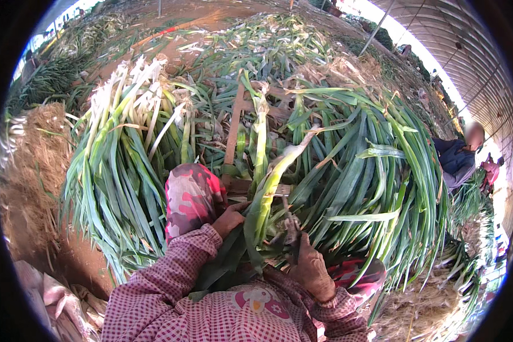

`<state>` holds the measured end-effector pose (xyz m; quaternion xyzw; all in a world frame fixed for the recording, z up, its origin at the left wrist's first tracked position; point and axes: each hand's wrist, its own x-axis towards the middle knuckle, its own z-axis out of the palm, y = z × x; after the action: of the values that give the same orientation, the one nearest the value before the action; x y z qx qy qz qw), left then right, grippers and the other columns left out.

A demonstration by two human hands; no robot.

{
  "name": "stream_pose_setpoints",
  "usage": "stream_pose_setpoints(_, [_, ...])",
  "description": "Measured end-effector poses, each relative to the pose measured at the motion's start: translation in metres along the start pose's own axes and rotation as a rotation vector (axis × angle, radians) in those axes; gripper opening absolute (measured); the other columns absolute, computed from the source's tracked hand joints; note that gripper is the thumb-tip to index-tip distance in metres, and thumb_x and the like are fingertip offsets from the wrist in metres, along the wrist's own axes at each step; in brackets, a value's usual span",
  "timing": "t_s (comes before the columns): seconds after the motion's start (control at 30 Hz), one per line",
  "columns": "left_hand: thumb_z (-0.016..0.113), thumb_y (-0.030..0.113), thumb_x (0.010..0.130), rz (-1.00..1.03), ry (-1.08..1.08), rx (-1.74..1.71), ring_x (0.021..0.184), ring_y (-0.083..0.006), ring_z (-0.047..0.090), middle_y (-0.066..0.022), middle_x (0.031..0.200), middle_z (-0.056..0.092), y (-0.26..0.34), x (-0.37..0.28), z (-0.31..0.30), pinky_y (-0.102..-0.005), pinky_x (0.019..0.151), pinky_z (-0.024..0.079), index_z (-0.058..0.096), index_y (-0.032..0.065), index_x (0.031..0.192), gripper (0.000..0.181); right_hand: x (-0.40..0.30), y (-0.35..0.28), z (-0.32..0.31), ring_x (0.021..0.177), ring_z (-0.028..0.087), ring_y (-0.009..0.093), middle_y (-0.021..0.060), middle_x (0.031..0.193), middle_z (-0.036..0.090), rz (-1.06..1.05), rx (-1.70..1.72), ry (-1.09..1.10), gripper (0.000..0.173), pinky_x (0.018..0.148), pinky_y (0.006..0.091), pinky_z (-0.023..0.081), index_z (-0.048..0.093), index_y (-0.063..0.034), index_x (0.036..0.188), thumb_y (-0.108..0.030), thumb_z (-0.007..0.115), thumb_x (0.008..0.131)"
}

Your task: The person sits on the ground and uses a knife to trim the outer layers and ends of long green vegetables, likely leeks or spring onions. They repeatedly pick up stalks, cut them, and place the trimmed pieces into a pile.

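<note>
My left hand (pixel 230 219), by my left knee, grips a large green onion (pixel 270 188) around its green leaves. The stalk slants up and away to the right, its pale root end pointing from me. My right hand (pixel 313 270) is closed on a metal trigger tool (pixel 292 228) that looks like an air blow gun. The thin nozzle of this tool reaches up beside the stalk. Near the stalk's upper part, a loose whitish skin (pixel 291 150) is blurred. Another green onion (pixel 261 128) lies just beyond, over a wooden frame (pixel 236 122).
A bundle of white-stemmed onions (pixel 124 128) lies on the left, and a larger leafy pile (pixel 367 171) on the right. Dry roots (pixel 34 179) heap at far left. Peeled leaf waste (pixel 278 42) covers the ground ahead. A person (pixel 457 154) sits at the right.
</note>
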<state>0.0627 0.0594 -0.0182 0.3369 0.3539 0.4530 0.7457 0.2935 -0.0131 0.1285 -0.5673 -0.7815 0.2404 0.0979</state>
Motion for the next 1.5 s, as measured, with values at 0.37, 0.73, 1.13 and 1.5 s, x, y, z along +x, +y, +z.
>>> stream_pose_setpoints(0.37, [0.065,0.011,0.078,-0.03,0.159,-0.098,0.091,-0.0159,0.055,-0.0068,0.103,0.058,0.0,0.007,0.005,-0.03,0.08,0.045,0.049,-0.0003,0.118,0.045,0.092,0.029,0.029,0.066,0.061,0.04,0.0275,0.075,0.059,0.082,-0.176,0.187,0.066,0.055,0.0478,0.048,0.027,0.0145,0.119,-0.021,0.063,0.076])
stream_pose_setpoints(0.73, [0.068,0.004,0.066,0.483,0.324,1.064,0.08,-0.0293,0.055,-0.0115,0.086,0.056,0.058,0.018,0.025,-0.0385,0.068,0.046,0.054,0.0045,0.092,0.03,0.132,0.07,0.028,0.059,0.06,0.041,0.0261,0.066,0.059,0.052,-0.24,0.197,0.065,0.054,0.0479,0.05,0.026,0.0165,0.115,-0.014,0.063,0.071])
stream_pose_setpoints(1.13, [0.07,0.019,0.059,0.216,0.378,1.492,0.071,-0.0368,0.061,-0.0202,0.084,0.059,0.031,0.053,0.037,-0.0429,0.062,0.05,0.047,-0.0078,0.102,0.056,0.023,0.014,0.037,0.071,0.059,0.045,0.0301,0.083,0.057,0.079,-0.083,-0.097,0.086,0.061,0.0475,0.047,0.017,0.0123,0.13,-0.017,0.068,0.067])
stream_pose_setpoints(1.5, [0.072,0.017,0.059,0.213,0.145,1.064,0.064,-0.0286,0.061,-0.0165,0.071,0.059,0.077,-0.027,0.016,-0.0383,0.062,0.048,0.049,-0.0036,0.099,0.051,0.067,0.028,0.026,0.063,0.06,0.04,0.0275,0.078,0.059,0.12,-0.069,0.186,0.072,0.055,0.0468,0.048,0.02,0.0146,0.126,-0.019,0.061,0.078])
